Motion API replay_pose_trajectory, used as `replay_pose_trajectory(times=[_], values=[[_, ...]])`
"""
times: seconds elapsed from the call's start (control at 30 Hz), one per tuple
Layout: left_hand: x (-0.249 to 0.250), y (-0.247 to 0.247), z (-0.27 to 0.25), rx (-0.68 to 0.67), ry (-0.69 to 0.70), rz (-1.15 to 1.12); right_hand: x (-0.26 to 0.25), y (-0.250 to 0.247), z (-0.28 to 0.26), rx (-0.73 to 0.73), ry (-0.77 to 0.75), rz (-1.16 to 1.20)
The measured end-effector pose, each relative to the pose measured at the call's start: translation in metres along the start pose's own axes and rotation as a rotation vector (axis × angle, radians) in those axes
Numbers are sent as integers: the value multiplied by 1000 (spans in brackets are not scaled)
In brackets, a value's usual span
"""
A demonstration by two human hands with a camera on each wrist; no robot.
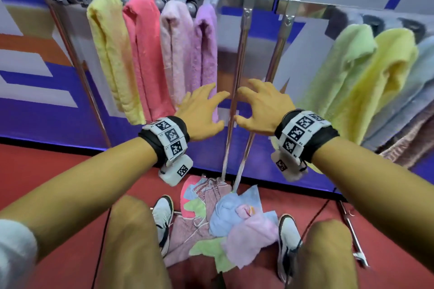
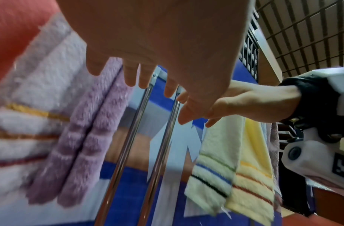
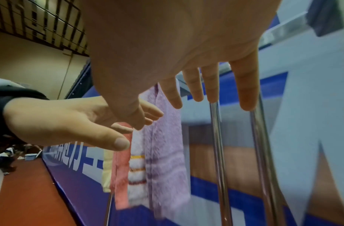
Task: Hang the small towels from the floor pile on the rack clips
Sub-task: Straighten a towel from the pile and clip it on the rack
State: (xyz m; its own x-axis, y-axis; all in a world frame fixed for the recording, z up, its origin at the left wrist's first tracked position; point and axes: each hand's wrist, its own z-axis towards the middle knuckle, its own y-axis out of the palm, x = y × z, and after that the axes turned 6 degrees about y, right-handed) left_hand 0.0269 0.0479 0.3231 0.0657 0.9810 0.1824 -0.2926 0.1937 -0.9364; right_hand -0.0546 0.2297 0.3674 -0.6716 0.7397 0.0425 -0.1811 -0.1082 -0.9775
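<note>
Head view: left hand point(image 1: 202, 112) and right hand point(image 1: 260, 107) empty, fingers spread (near rack poles point(image 1: 237, 77)). Towel pile point(image 1: 225, 223) lies on the floor between the shoes.

On my feed the rack point(image 1: 244, 2) is shiny chrome with yellow point(image 1: 110, 54), coral pink point(image 1: 145, 54), pale pink point(image 1: 175, 49) and lilac point(image 1: 206, 44) towels upper left. Upper right I've got light green point(image 1: 338, 63) and yellow point(image 1: 385, 65) ones, striped in the left wrist view. Floor's red point(image 1: 58, 171), wall blue and grey point(image 1: 35, 112).
</note>
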Motion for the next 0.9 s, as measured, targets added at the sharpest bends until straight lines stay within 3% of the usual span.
replay_pose_trajectory(times=[0.2, 0.43, 0.77, 0.9], values=[[1, 74, -12, -163, 8, -72, 25, 73, -20, -164, 35, 16], [-12, 166, -29, -372, -75, -214, 38, 167, -32, -384, 65, 78], [-25, 260, -30, -404, -164, -471, 50, 284, -46, -651, 153, 167], [-32, 292, -32, -409, -263, -530, 44, 338, -53, -756, 205, 228]])
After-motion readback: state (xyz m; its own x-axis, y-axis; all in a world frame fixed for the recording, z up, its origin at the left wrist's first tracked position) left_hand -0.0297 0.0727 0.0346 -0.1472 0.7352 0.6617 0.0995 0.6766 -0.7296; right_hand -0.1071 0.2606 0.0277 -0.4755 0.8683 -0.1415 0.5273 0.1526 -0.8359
